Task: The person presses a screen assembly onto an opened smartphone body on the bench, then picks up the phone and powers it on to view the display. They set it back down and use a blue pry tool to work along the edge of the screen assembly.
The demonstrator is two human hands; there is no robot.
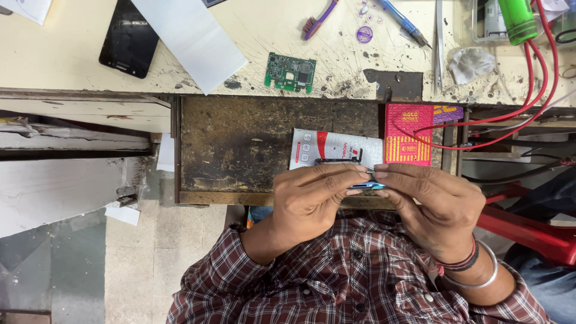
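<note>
Your left hand [309, 198] and right hand [435, 204] pinch a thin blue phone part [367, 186] between fingertips — long axis left-right, over the open drawer [234, 144] below the desk's [72, 54] front edge — both equally close.

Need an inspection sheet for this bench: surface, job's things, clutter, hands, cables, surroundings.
Surface: cream benchtop, scratched and stained; open brown drawer below.
Job's things: thin blue part pinched between both hands.
Clutter: green circuit board, black phone, purple brush, blue pen, tweezers, two packets in drawer.
Hands: left hand and right hand both gripping.
Cables: red wires.
Surroundings: tiled floor, red stool.
</note>
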